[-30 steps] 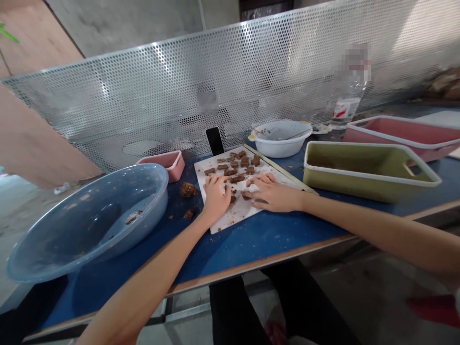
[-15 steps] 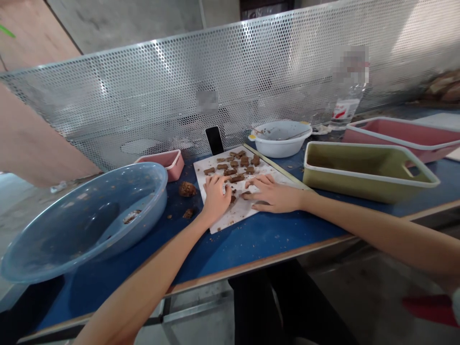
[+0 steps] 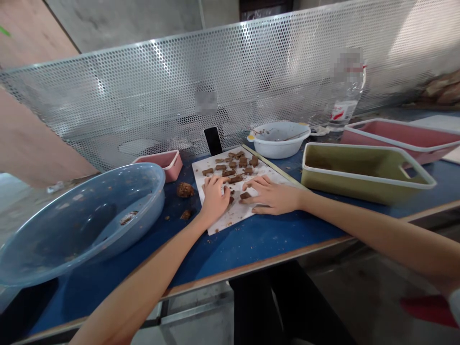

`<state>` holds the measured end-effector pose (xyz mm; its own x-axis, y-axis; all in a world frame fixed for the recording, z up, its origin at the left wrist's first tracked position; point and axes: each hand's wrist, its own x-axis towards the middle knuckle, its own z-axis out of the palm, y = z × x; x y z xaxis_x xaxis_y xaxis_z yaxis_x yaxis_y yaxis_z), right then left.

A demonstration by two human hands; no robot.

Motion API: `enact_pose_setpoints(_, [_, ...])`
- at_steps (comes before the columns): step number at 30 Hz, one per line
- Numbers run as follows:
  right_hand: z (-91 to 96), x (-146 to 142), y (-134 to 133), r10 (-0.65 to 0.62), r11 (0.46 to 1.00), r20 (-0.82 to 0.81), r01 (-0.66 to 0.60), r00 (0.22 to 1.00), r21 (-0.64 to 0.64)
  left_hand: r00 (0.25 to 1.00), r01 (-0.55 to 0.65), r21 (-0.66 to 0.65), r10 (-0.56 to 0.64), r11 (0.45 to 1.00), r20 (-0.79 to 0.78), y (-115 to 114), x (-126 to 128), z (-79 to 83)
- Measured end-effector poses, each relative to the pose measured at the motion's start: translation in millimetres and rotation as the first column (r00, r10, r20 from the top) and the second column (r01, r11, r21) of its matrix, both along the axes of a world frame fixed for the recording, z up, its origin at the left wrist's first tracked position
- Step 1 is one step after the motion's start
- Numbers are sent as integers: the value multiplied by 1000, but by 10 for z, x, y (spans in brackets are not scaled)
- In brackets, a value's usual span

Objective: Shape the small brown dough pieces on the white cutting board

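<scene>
I judge work part-complete: formed brown blocks (image 3: 243,162) lie on the white board (image 3: 205,164) beyond the curled left hand (image 3: 214,199), its grip undeterminable, and the spread right hand (image 3: 275,197), while rough lumps (image 3: 185,190) sit unformed leftward.

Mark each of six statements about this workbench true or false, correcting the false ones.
1. The left hand and right hand are both at the white board. True.
2. The blue basin is on the right hand's side of the board. False: it is on the left hand's side.
3. The green bin is nearer the person than the large pink bin. True.
4. The right hand grips the green bin. False: its fingers are spread at the board.
5. Several brown pieces lie on the board. True.
6. The clear bottle lies on its side. False: it stands upright.
</scene>
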<state>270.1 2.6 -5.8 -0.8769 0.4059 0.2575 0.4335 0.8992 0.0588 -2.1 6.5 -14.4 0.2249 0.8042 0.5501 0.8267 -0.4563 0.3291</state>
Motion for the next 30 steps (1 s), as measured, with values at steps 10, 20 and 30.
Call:
enact_pose_setpoints(10, [22,45,50,13,999,-41,-12,999,32,1000,14,10,-14,1000,17,-1,-5,-16])
enact_pose_setpoints(20, [-3,104,94,-40,996,-89,46,995,70,1000,4,2,-4,1000,6,-5,7,-8])
enact_pose_setpoints(30, [-19,109,96,-120,992,-74,123,990,38,1000,3,-6,-3,1000,6,-7,18,-5])
